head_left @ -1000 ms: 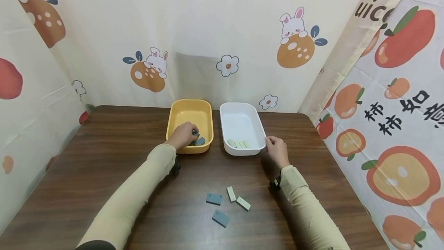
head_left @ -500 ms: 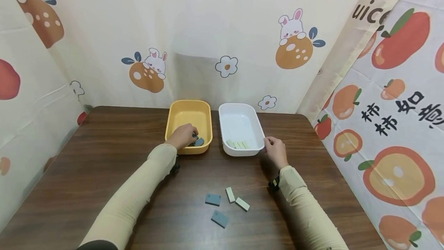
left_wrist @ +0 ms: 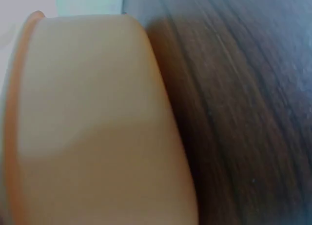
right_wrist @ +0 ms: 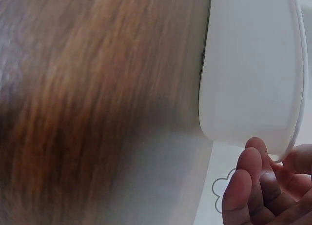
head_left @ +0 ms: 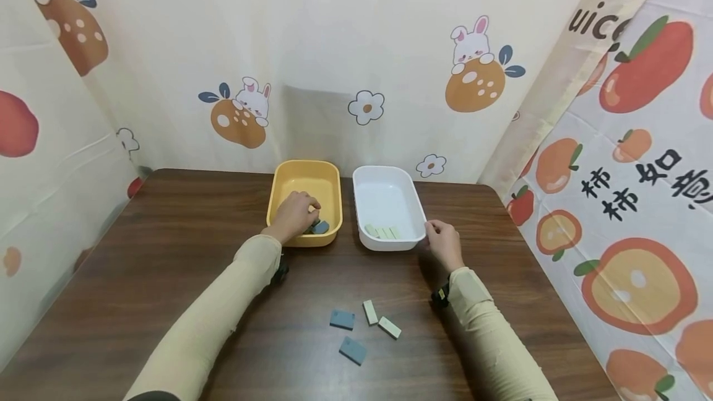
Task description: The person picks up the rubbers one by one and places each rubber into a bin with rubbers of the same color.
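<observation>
My left hand [head_left: 294, 214] is over the front part of a yellow plastic tray [head_left: 305, 169], its loosely bent fingers just above several blue-grey blocks [head_left: 320, 227]. Nothing shows plainly between those fingers, though their undersides are hidden. With thumb and fingers my right hand [head_left: 444, 241] pinches the front right rim of a white plastic tray [head_left: 384, 178]. Several pale green blocks [head_left: 384, 232] lie in a row along the white tray's front end. From the right wrist, the fingertips [right_wrist: 249, 159] appear at the tray's corner. The left wrist view has only the yellow tray's outer wall [left_wrist: 92, 112] and the table.
On the brown wooden table [head_left: 278, 339], two blue-grey blocks [head_left: 353, 350] lie near two pale green blocks [head_left: 389, 327], in front of the trays. A printed cloth [head_left: 334, 48] hangs behind the table, and another [head_left: 640, 203] hangs on the right.
My left hand has lifted slightly and its fingers have come away from the dark block they held, which now rests among the others in the yellow tray. My right hand stays on the rim.
</observation>
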Tool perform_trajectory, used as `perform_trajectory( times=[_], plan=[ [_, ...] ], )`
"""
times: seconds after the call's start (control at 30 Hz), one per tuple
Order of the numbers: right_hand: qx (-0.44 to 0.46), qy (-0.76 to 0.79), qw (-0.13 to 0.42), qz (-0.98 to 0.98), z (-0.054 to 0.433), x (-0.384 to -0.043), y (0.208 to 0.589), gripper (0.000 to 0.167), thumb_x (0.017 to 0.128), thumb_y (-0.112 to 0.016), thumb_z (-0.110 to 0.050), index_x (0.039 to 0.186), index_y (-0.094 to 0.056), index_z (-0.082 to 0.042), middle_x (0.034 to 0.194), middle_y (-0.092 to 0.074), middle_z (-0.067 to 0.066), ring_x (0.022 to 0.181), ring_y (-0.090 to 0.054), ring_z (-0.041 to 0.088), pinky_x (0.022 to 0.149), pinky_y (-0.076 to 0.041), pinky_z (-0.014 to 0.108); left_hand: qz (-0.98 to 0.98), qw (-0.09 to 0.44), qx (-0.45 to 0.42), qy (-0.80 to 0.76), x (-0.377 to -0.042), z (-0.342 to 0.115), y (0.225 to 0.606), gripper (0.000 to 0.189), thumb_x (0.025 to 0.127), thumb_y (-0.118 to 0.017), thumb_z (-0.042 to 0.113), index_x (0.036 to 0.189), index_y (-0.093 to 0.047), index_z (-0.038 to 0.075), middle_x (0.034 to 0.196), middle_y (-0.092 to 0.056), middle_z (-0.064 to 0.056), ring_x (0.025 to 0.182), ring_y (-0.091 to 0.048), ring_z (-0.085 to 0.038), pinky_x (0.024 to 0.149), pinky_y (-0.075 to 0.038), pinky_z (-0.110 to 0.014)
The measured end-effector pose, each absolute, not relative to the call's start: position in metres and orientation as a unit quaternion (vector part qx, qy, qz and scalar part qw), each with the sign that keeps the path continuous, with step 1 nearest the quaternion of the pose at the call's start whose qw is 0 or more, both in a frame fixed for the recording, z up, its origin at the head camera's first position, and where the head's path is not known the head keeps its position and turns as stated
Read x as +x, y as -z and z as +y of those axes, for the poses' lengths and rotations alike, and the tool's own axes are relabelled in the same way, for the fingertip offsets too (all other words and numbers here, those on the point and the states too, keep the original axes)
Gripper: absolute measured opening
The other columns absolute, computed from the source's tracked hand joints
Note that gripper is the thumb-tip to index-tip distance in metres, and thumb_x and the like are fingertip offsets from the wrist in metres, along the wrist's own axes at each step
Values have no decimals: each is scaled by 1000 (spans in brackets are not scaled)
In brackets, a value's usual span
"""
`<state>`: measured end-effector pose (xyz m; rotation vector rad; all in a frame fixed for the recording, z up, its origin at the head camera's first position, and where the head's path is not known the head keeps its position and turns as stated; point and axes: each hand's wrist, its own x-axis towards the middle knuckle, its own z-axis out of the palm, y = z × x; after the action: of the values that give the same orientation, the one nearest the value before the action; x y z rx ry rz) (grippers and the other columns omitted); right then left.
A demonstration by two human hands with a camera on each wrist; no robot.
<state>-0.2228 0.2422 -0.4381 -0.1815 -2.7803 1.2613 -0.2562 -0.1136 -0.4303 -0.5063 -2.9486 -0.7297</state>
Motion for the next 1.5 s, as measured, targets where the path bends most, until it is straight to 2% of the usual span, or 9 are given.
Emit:
perform_trajectory(
  times=[0.2, 0.43, 0.7, 1.0, 1.17, 1.33, 1.5],
  plan=[
    [-57, -407, 49, -910, 241, -224, 439, 32, 101, -49, -20, 110, -69, 3, 70, -64, 14, 53, -59, 10, 53, -48, 23, -955, 57, -147, 252, -245, -121, 419, 24, 94, -58, 17, 107, -74, 5, 113, -67, -15, 110, -57, -37, 95, -46, -48],
    [-60, -404, 44, -912, 241, -224, 439, 33, 100, -49, -21, 113, -69, 3, 71, -65, 14, 54, -60, 10, 53, -47, 22, -950, 80, -108, 283, -236, -139, 413, 27, 94, -59, 19, 113, -72, 5, 118, -64, -16, 115, -54, -37, 99, -44, -51],
    [-58, -403, 47, -912, 242, -224, 440, 34, 101, -49, -20, 113, -68, 4, 74, -65, 17, 57, -62, 14, 52, -48, 23, -947, 125, -53, 291, -233, -162, 417, 30, 94, -58, 20, 118, -68, 4, 122, -59, -22, 113, -51, -40, 95, -44, -55],
    [-60, -400, 45, -913, 243, -224, 441, 34, 101, -48, -21, 114, -68, 4, 74, -66, 18, 58, -62, 15, 53, -47, 23, -957, 86, -11, 278, -229, -175, 430, 41, 95, -57, 22, 129, -61, 0, 123, -57, -25, 112, -52, -43, 95, -43, -56],
    [-60, -407, 42, -911, 243, -224, 443, 35, 101, -48, -21, 114, -67, 4, 73, -66, 16, 59, -63, 17, 53, -49, 24, -957, 85, -7, 279, -225, -177, 432, 43, 96, -56, 23, 129, -59, -3, 122, -58, -26, 112, -54, -43, 96, -43, -56],
    [-63, -406, 40, -911, 243, -226, 445, 35, 101, -46, -22, 114, -67, 3, 72, -65, 14, 56, -60, 11, 54, -49, 24, -957, 90, 0, 275, -221, -177, 434, 41, 96, -54, 20, 128, -60, -5, 118, -60, -26, 109, -56, -42, 95, -44, -55],
    [-65, -403, 43, -912, 243, -227, 444, 35, 101, -47, -23, 113, -68, 2, 73, -66, 15, 54, -58, 11, 54, -47, 24, -952, 112, 6, 283, -221, -178, 439, 39, 94, -50, 15, 127, -62, -1, 109, -64, -26, 96, -59, -42, 87, -46, -55]
  ],
)
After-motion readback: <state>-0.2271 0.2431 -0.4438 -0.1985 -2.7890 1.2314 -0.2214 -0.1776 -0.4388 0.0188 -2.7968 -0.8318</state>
